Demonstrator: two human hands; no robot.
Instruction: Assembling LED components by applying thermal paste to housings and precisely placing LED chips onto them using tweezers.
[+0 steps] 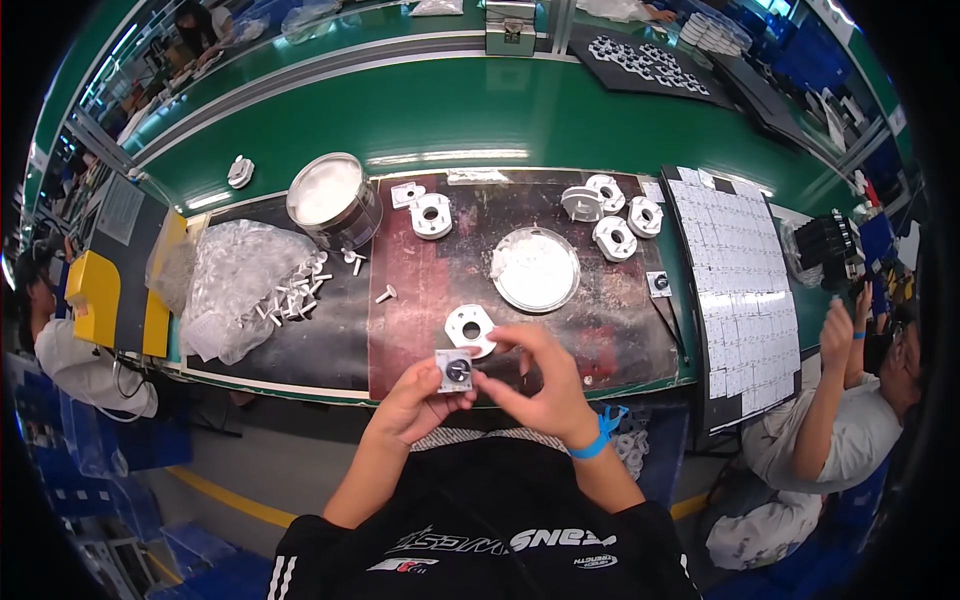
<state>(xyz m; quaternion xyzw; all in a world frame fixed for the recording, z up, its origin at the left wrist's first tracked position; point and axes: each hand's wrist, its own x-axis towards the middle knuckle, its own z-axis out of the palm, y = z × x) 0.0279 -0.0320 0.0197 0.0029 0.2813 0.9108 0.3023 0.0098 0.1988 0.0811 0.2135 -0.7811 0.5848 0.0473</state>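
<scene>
My left hand (412, 402) is closed on a small square white plate with a round black part (455, 371) in its middle, held just above the bench's front edge. My right hand (545, 380) is beside it, thumb and index finger spread apart with a gap between them. Its thumb comes close to the plate's right side; whether they touch I cannot tell. A white ring-shaped housing (462, 322) with a dark centre hole lies just beyond the plate. The right index fingertip overlaps this housing's right edge in view.
Left are a clear bag (235, 280), loose white pins (290, 298) and a tub (376, 208). A dish of white paste (536, 270) lies centrally. More housings (615, 239), tweezers (670, 328) and a board of white squares (735, 290) are right. Another person (840, 420) sits there.
</scene>
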